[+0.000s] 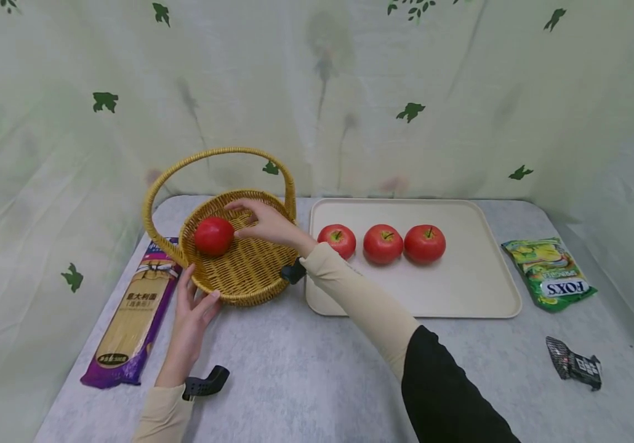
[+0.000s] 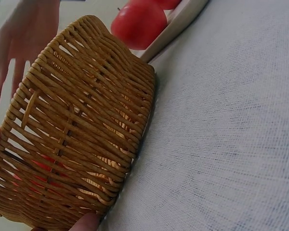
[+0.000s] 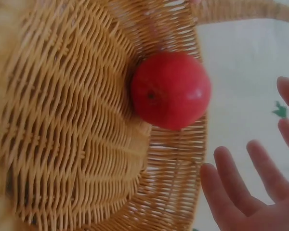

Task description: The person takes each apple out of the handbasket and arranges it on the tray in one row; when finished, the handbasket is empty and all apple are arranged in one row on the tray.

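Note:
A round wicker basket (image 1: pixel 245 264) with a tall arched handle stands at the left of the table. One red apple (image 1: pixel 214 236) lies inside it against the left wall, also seen in the right wrist view (image 3: pixel 171 90). My left hand (image 1: pixel 191 317) holds the basket's near left side, thumb and fingers spread along the wicker. Over the basket's inside hovers my right hand (image 1: pixel 267 223), fingers extended and nothing in them. In the right wrist view the right hand's spread fingers (image 3: pixel 231 183) appear apart from the apple.
Three more apples (image 1: pixel 383 243) sit in a row on a beige tray (image 1: pixel 472 271) right of the basket. A spaghetti pack (image 1: pixel 134 320) lies at the left edge. A green snack bag (image 1: pixel 549 274) and a small black packet (image 1: pixel 574 363) lie at the right.

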The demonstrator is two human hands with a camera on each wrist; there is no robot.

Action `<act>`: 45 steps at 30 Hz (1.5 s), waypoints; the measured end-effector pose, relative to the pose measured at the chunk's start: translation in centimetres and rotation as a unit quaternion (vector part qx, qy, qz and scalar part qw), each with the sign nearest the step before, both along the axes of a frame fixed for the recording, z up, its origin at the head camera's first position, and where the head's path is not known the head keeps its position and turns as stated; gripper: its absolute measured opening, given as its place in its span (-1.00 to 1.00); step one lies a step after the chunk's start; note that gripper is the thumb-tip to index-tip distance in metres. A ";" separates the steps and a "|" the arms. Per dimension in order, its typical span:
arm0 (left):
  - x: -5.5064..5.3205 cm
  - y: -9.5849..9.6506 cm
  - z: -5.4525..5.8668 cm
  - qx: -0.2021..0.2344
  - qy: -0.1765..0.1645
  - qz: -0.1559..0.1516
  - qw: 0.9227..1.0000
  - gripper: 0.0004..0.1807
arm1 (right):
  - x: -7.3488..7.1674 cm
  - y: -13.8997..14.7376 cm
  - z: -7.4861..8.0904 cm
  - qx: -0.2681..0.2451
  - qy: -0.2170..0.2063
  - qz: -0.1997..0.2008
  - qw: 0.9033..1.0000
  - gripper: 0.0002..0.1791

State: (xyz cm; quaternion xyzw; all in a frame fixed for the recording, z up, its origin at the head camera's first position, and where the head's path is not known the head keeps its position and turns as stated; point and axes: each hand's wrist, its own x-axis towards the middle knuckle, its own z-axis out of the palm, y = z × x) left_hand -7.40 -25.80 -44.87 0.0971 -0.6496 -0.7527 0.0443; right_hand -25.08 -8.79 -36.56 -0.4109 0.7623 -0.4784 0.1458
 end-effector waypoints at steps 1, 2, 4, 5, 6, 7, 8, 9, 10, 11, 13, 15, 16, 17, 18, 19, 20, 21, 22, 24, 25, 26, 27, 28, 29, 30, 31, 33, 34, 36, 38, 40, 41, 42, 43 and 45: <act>0.0 0.0 0.1 0.000 -0.001 0.000 1.000 -0.19 | -0.1 -0.5 -0.1 0.006 -0.001 -0.005 1.000 -0.43; 0.0 0.0 0.1 0.000 -0.001 -0.002 1.000 -0.19 | -0.2 -1.0 -0.1 0.012 0.000 -0.007 1.000 -0.43; 0.0 0.0 0.1 0.001 -0.002 -0.004 1.000 -0.19 | -0.3 -1.9 -0.3 0.024 0.000 -0.014 1.000 -0.43; 0.0 0.0 0.2 0.001 -0.003 -0.004 1.000 -0.19 | -0.4 -2.3 -0.4 0.029 0.000 -0.016 0.999 -0.43; 0.0 0.0 0.2 0.002 -0.003 -0.004 1.000 -0.19 | -0.4 -2.7 -0.5 0.035 0.001 -0.016 0.999 -0.43; 0.0 0.0 0.2 0.002 -0.004 -0.004 1.000 -0.19 | -0.4 -3.1 -0.7 0.041 0.002 -0.016 0.999 -0.42; 0.0 0.0 0.2 0.003 -0.003 -0.004 1.000 -0.19 | -0.4 -3.5 -0.8 0.048 0.003 -0.015 0.999 -0.41; 0.1 0.0 0.2 0.003 -0.004 -0.004 1.000 -0.19 | -0.4 -3.9 -1.0 0.052 0.003 -0.012 0.999 -0.41; 0.1 0.0 0.2 0.004 -0.003 -0.004 1.000 -0.19 | -0.3 -4.2 -1.2 0.058 0.004 -0.008 0.998 -0.40; 0.1 0.0 0.2 0.004 -0.004 -0.004 1.000 -0.19 | -0.3 -4.5 -1.4 0.065 0.006 -0.005 0.998 -0.39; 0.1 -0.1 0.2 0.004 -0.004 -0.005 1.000 -0.19 | -0.2 -5.1 -1.8 0.078 0.006 0.003 0.997 -0.38; 0.0 -0.1 0.1 0.006 -0.004 -0.006 1.000 -0.19 | -0.1 -5.5 -2.1 0.093 0.009 0.013 0.996 -0.36; 0.0 -0.1 0.1 0.006 -0.003 -0.007 1.000 -0.19 | 0.0 -5.7 -2.3 0.106 0.014 0.016 0.994 -0.34; 0.0 -0.1 0.0 0.007 -0.003 -0.008 1.000 -0.19 | 0.0 -5.9 -2.5 0.118 0.021 0.017 0.993 -0.33; 0.0 -0.1 0.0 0.007 -0.003 -0.008 1.000 -0.19 | 0.1 -6.0 -2.6 0.129 0.026 0.017 0.991 -0.32; 0.0 -0.1 0.0 0.008 -0.003 -0.008 1.000 -0.19 | 0.2 -6.1 -2.7 0.139 0.032 0.015 0.990 -0.30; 0.0 -0.1 0.0 0.008 -0.002 -0.008 1.000 -0.19 | 0.2 -6.2 -2.8 0.149 0.038 0.013 0.988 -0.29; 0.0 0.0 0.0 0.009 -0.003 -0.007 1.000 -0.19 | 0.2 -6.3 -2.8 0.157 0.043 0.008 0.987 -0.28; 0.0 0.0 0.0 0.009 -0.004 -0.007 1.000 -0.19 | 0.3 -6.3 -2.8 0.161 0.042 0.002 0.986 -0.28; 0.0 0.0 0.0 0.009 -0.004 -0.008 1.000 -0.19 | 0.4 -6.3 -2.7 0.164 0.033 -0.011 0.986 -0.27; 0.0 0.0 0.0 0.009 -0.004 -0.009 1.000 -0.19 | 0.4 -6.3 -2.7 0.165 0.030 -0.015 0.986 -0.28; -0.1 0.1 0.0 0.009 -0.004 -0.009 1.000 -0.19 | 0.5 -6.2 -2.6 0.168 0.026 -0.018 0.985 -0.29; -0.1 0.0 0.0 0.009 -0.004 -0.009 1.000 -0.19 | 0.5 -6.1 -2.5 0.168 0.022 -0.020 0.985 -0.30; -0.1 0.0 0.0 0.008 -0.004 -0.009 1.000 -0.19 | 0.5 -6.0 -2.5 0.170 0.020 -0.022 0.985 -0.31; -0.1 0.0 -0.1 0.008 -0.004 -0.009 1.000 -0.19 | 0.5 -6.0 -2.4 0.171 0.019 -0.023 0.985 -0.32; -0.1 0.0 -0.1 0.007 -0.004 -0.008 1.000 -0.19 | 0.6 -5.9 -2.4 0.173 0.020 -0.024 0.984 -0.33; -0.1 0.0 -0.1 0.007 -0.004 -0.006 1.000 -0.19 | 0.6 -5.8 -2.3 0.176 0.022 -0.025 0.984 -0.34; -0.1 0.0 -0.2 0.007 -0.005 -0.005 1.000 -0.19 | 0.6 -5.7 -2.2 0.177 0.019 -0.027 0.984 -0.37; -0.1 0.0 -0.1 0.007 -0.006 -0.004 1.000 -0.19 | 0.7 -5.6 -2.2 0.179 0.016 -0.030 0.983 -0.38; -0.1 0.0 -0.1 0.007 -0.007 -0.003 1.000 -0.19 | 0.7 -5.5 -2.2 0.176 0.002 -0.034 0.984 -0.42; -0.2 0.1 0.0 0.008 -0.009 -0.003 1.000 -0.20 | 0.6 -5.4 -2.3 0.170 -0.013 -0.037 0.985 -0.46; -0.2 0.1 0.0 0.007 -0.009 -0.002 1.000 -0.20 | 0.5 -5.4 -2.4 0.163 -0.030 -0.042 0.985 -0.48; -0.2 0.1 0.0 0.006 -0.009 -0.001 1.000 -0.20 | 0.5 -5.3 -2.5 0.158 -0.036 -0.043 0.986 -0.48; -0.2 0.1 0.0 0.005 -0.008 0.000 1.000 -0.20 | 0.4 -5.3 -2.5 0.158 -0.042 -0.045 0.986 -0.47; -0.2 0.1 0.0 0.004 -0.009 0.000 1.000 -0.20 | 0.4 -5.2 -2.6 0.158 -0.047 -0.046 0.985 -0.44; -0.1 0.0 0.0 0.003 -0.010 0.000 1.000 -0.20 | 0.3 -5.1 -2.6 0.165 -0.055 -0.046 0.984 -0.33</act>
